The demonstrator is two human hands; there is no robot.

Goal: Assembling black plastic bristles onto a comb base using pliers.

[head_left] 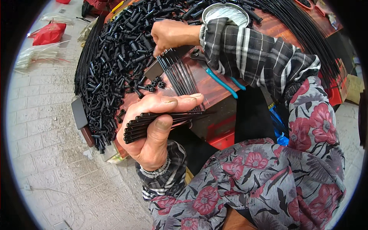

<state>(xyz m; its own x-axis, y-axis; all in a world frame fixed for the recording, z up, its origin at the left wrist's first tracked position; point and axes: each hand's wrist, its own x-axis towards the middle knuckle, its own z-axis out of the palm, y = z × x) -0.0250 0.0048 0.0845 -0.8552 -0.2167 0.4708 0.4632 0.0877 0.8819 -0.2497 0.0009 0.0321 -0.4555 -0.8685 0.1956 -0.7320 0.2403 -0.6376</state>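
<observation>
Left hand (155,132) is held palm-up in front of the table, fingers and thumb wrapped firmly around a bundle of thin black rods (135,127). Thick, rounded rod ends are presented toward the left in a stepped stack; tapering ends are pointed right, past the thumb.

Right hand (170,33) is positioned farther forward, at the edge of the pile, with fingertips bent downward. Its fingertips are placed at the upper ends of a row of dark rods (179,74); whether anything is pinched between them cannot be told. This row is laid out roughly side by side over the reddish table (209,96), its lower ends partly covered by the left hand's fingers.

Just left of the row, a grey-brown block (153,71) and a small cluster of black pieces (155,84) are noted. Most of the table's left half is covered by a heap of short black tubular parts (115,57). Pliers with blue handles (220,82) are seen to the right of the row, partly hidden by the plaid right sleeve (253,50). Beyond that forearm, a round tin (205,13) is filled with pale, thin strands (228,15). Long black rods (297,32) are spread along the table's far right side.
</observation>
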